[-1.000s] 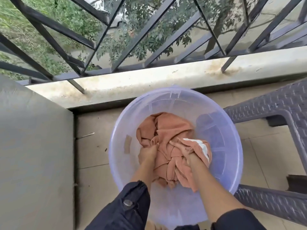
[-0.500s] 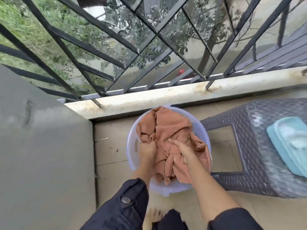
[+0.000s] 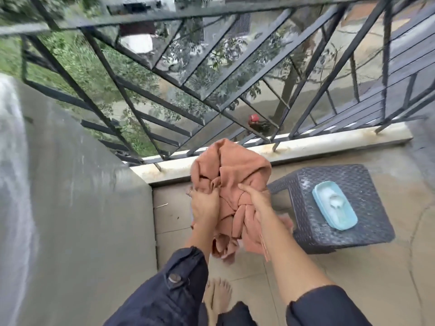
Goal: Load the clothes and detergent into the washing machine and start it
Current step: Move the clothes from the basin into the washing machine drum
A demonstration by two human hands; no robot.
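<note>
The clothes [image 3: 231, 172] are being lifted up out of the tub, now in the middle of the frame. The left hand [image 3: 203, 208] and right hand [image 3: 255, 203] are both gripping the orange bundle tightly. It is probably heading for the washer.

The cloth [image 3: 231, 168] is one terracotta-orange piece, bunched and heavily creased. It is off the floor [image 3: 353, 278], mid-scene, its rounded top on the far side. The left hand [image 3: 204, 205] grips its left edge and the right hand [image 3: 256, 203] grips its right side. Below the hands it narrows into twisted folds that hang down on the near side, and a flap trails under the right forearm. A pale blue dish [image 3: 347, 222] with something white in it sits on the stool [image 3: 329, 175] at right, apart from the cloth; whether that is detergent cannot be told.
</note>
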